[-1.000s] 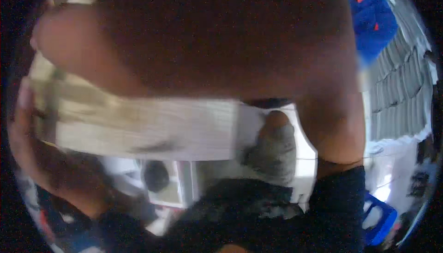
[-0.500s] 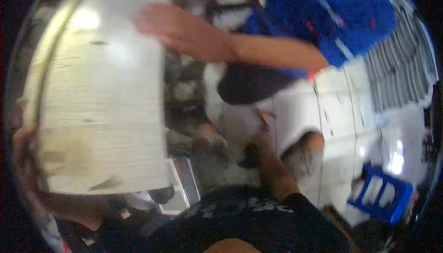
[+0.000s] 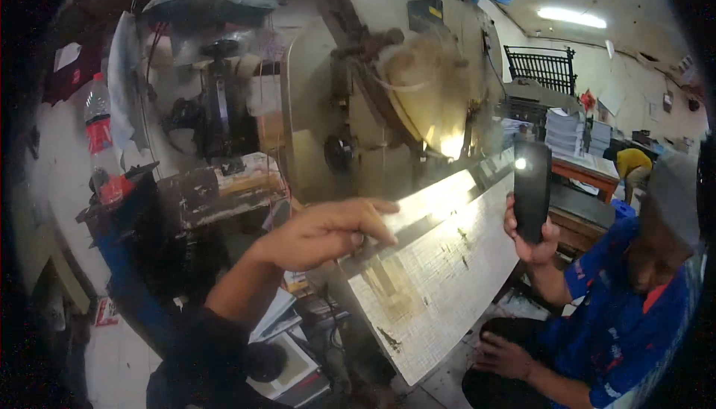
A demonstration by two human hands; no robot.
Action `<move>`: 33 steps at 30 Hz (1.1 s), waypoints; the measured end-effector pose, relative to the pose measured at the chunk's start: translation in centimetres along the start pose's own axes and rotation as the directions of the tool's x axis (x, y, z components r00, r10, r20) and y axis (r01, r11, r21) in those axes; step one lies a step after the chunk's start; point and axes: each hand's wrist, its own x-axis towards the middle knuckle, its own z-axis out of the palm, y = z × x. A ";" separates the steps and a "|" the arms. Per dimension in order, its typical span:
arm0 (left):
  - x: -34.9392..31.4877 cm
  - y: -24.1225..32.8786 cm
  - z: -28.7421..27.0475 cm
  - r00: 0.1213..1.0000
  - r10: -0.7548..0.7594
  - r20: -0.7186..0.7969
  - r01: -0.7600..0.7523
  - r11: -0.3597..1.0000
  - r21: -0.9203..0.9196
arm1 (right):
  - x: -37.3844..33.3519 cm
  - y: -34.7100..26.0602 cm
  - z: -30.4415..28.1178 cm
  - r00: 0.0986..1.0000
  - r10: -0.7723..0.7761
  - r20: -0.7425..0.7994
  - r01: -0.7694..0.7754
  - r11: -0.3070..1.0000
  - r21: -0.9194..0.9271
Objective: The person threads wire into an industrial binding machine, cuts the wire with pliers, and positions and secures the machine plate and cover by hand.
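My left hand [image 3: 328, 231] reaches in from the lower left in a dark sleeve. Its fingers close on the upper left edge of a large, thin metal plate [image 3: 440, 275]. The plate tilts down to the right and shines with reflected light. A seated co-worker in a blue shirt [image 3: 619, 319] is at the right. One of that person's hands holds up a black phone [image 3: 531, 189] with its light on, aimed at the plate. The other hand [image 3: 507, 354] rests low by the knee. My right hand is out of sight.
A big cream-coloured printing machine [image 3: 388, 88] stands right behind the plate. A plastic bottle with a red label [image 3: 101, 140] sits on a dark shelf at the left. Booklets and papers [image 3: 287, 353] lie on the floor. Paper stacks [image 3: 567, 129] and a person in yellow [image 3: 634, 164] are far right.
The view has swung up from the floor to the machine. The plate, earlier held close in front of me, now tilts away, and the co-worker has raised a lit phone.
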 end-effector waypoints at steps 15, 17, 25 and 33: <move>3.6 6.6 -2.6 0.851 -0.524 -0.030 0.525 0.850 0.038 | -2.0 -17.9 2.5 0.105 0.373 0.922 -0.818 0.559 -0.133; 6.6 9.5 -3.4 0.688 -0.716 0.118 0.693 0.599 -0.401 | -2.6 -22.0 0.1 -0.038 0.313 0.949 -0.863 0.468 -0.189; 14.3 12.1 -2.4 0.671 -0.698 0.249 -0.024 -0.357 -0.934 | -1.0 -29.9 -12.7 -0.256 0.485 0.837 -0.913 0.163 -0.373; 6.8 11.1 -1.4 0.625 -0.718 0.306 0.148 -0.276 -0.950 | 6.6 -31.2 -26.4 -0.316 0.657 0.684 -0.947 -0.173 -0.272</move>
